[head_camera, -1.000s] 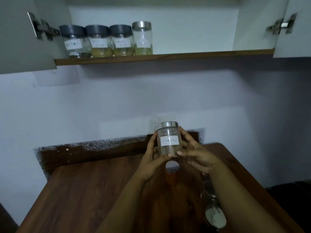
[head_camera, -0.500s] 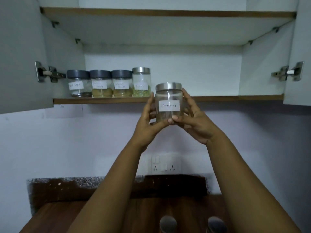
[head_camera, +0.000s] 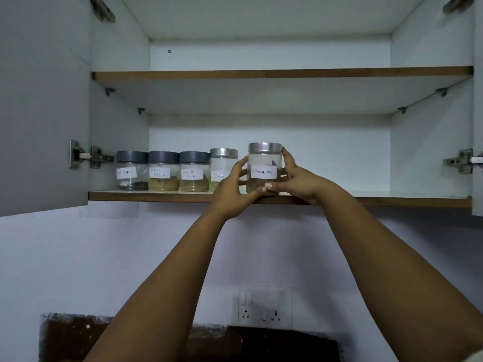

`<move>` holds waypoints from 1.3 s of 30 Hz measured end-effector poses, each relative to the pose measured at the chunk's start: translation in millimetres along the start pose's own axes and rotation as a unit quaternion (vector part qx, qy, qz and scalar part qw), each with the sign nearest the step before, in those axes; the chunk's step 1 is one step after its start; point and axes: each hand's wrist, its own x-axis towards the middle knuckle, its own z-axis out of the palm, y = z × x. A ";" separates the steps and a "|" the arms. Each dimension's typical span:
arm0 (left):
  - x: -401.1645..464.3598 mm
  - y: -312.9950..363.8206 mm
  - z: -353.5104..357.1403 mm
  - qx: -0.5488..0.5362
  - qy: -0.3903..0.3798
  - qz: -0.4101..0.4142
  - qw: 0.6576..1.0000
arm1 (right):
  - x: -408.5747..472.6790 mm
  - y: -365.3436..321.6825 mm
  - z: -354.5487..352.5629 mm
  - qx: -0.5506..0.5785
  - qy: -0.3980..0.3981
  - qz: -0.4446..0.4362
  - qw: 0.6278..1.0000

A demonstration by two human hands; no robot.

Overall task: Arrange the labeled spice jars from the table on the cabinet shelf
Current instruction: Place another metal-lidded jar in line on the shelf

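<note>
Cinnamon jar (head_camera: 264, 168) sits at the front edge of the cabinet shelf (head_camera: 156, 195), squeezed between the left hand (head_camera: 233, 190) and right hand (head_camera: 298, 180). Next, I think, slide it beside the four jars (head_camera: 176, 170), then let go.

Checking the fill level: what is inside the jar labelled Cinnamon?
Inside the Cinnamon jar, dark brownish pieces sit low in the glass; the upper part looks empty. The label and both hands cover the rest.

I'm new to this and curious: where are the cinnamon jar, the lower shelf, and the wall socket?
cinnamon jar (head_camera: 264, 171), head view, its white label.
lower shelf (head_camera: 156, 195), head view, its wooden front edge.
wall socket (head_camera: 264, 308), head view, plate centre.
</note>
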 end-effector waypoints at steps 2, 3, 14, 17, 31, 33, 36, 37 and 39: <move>3.1 -8.6 0.7 0.137 0.049 -0.021 0.989 | 13.7 -1.2 -0.5 -0.019 -0.007 0.029 0.999; 1.3 -16.5 2.2 0.194 0.103 -0.020 0.975 | 20.0 -1.5 0.1 -0.023 -0.011 0.043 0.999; -12.3 -79.3 9.3 0.373 0.256 0.163 0.877 | 77.5 18.9 8.9 -0.068 -0.009 0.120 0.990; -12.2 -82.0 9.2 0.370 0.262 0.170 0.875 | 83.9 23.9 8.5 -0.098 -0.011 0.118 0.988; -15.1 -77.9 8.8 0.369 0.241 0.147 0.886 | 84.6 24.6 12.0 -0.150 -0.004 0.141 0.979; -15.9 -77.5 8.2 0.366 0.237 0.144 0.889 | 83.4 23.6 12.6 -0.146 -0.007 0.141 0.979; -16.8 -75.8 7.4 0.360 0.230 0.140 0.893 | 82.2 22.4 14.5 -0.138 -0.012 0.136 0.981; -16.8 -75.4 7.3 0.359 0.229 0.139 0.894 | 81.8 22.4 14.8 -0.138 -0.011 0.135 0.981; -16.8 -75.1 7.4 0.358 0.229 0.140 0.894 | 81.4 22.9 15.1 -0.138 -0.008 0.136 0.981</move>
